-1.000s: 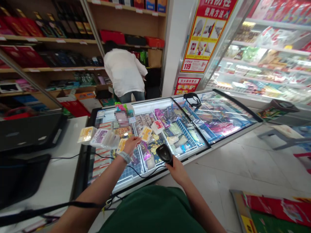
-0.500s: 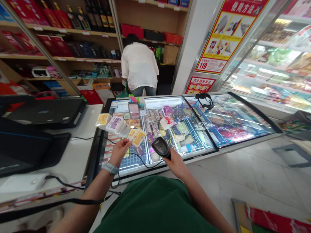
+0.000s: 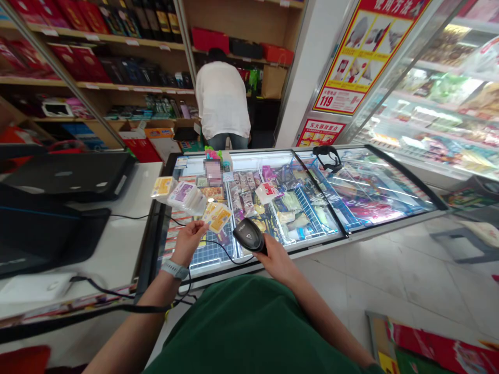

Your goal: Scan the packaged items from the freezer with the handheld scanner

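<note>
My left hand (image 3: 189,240) pinches the near corner of a flat pack with a yellow-and-white label (image 3: 217,216), tilted above the glass. My right hand (image 3: 276,259) is wrapped round the handle of a black barcode scanner (image 3: 249,235), whose head faces the yellow pack a short way off. Just beyond my left hand lie a clear pack with a purple label (image 3: 186,195) and another yellow-labelled pack (image 3: 163,187). A small white pack with a red label (image 3: 267,192) rests farther right on the glass. The scanner's cord runs left below the pack.
Below me stretches a glass-topped chest freezer (image 3: 249,158) filled with packaged food. A black strap (image 3: 328,158) lies on it. Left is a counter (image 3: 128,223) with a black device (image 3: 70,176). Behind the freezer a person in a white top (image 3: 223,101) bends towards shelves.
The scanner in my right hand has moved a little left, closer to the yellow pack. My left hand still holds the pack, nearly unmoved. The view has shifted slightly.
</note>
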### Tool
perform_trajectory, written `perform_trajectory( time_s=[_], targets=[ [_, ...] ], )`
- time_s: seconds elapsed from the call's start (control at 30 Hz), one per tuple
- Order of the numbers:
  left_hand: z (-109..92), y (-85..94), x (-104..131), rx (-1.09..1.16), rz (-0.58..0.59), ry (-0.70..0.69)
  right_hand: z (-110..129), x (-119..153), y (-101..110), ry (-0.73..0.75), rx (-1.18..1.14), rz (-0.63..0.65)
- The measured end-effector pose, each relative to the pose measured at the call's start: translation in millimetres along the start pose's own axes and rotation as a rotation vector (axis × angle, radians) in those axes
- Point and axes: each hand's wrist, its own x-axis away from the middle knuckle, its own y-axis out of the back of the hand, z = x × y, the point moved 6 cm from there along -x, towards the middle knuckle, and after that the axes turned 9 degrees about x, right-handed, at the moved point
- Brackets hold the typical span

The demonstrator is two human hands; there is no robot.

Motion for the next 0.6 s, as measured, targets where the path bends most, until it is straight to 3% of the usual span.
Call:
perform_trajectory(
  time_s=[0.6],
  targets=[
    [4.0,1.9,-3.2,-0.013,0.007,0.008,4.2,-3.6,-4.4,0.016,0.003,0.022]
  ],
)
